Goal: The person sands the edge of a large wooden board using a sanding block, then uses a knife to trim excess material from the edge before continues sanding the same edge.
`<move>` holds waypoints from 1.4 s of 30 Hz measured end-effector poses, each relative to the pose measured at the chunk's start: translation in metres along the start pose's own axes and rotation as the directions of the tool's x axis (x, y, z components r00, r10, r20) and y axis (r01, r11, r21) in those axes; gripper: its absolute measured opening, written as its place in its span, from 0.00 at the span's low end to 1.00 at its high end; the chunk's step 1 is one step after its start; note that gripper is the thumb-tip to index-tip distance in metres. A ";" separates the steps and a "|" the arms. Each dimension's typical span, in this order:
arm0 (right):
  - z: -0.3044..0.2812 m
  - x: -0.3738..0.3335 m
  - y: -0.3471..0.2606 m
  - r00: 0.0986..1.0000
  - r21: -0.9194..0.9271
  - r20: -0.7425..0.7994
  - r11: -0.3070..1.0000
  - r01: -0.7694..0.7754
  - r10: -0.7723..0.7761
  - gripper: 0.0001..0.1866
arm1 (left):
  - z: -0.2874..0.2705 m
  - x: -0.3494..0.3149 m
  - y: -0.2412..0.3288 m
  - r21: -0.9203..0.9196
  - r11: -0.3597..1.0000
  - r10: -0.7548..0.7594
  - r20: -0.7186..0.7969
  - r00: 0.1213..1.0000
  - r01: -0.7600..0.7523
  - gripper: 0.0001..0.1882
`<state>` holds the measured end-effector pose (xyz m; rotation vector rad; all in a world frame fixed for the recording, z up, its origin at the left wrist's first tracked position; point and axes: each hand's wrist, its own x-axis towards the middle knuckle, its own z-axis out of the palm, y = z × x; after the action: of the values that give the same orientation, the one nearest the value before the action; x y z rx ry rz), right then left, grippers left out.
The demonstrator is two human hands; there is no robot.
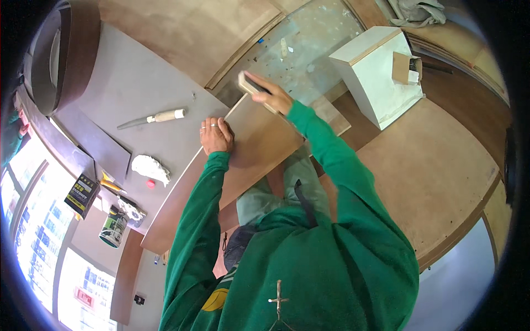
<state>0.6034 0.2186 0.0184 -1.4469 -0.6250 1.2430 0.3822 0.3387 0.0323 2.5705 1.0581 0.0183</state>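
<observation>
A flat brown wooden board (259,138) with a pale long edge lies across in front of me, over my lap. My left hand (216,136) presses on it near that edge, fingers curled together over the rim. At the board's far corner my right hand (275,96) grips a pale wooden sanding block (247,84) with a dark layer along it. The block is at the board's edge; whether it touches cannot be told. Left of my left hand, a file (165,116) with a light wooden handle lies on the grey tabletop (149,83).
A brown sheet roll (80,52) stands far left. Nearer are a crumpled white cloth (151,168), a red cap (150,184), a dark packet (83,194) and a can (113,226). Rightward, a white box-shaped piece (364,71) carries a small cardboard box (402,68) beside a curved panel (430,176).
</observation>
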 end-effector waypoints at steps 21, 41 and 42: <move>-0.010 -0.089 0.029 0.984 0.049 -0.030 0.983 -0.176 0.177 0.42 | -0.007 0.001 -0.002 -0.007 1.000 -0.023 0.016 1.000 0.023 0.12; 0.005 0.015 -0.010 1.000 0.080 -0.014 0.997 0.012 -0.010 0.40 | -0.004 0.000 -0.001 0.007 1.000 0.021 -0.037 0.999 -0.020 0.11; 0.003 -0.007 -0.004 1.000 0.050 -0.002 0.999 0.005 -0.005 0.40 | -0.004 -0.002 -0.004 0.008 1.000 -0.009 -0.013 1.000 0.009 0.11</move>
<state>0.5988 0.2143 0.0247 -1.4042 -0.5913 1.2449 0.3770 0.3414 0.0349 2.5764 1.0760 0.0279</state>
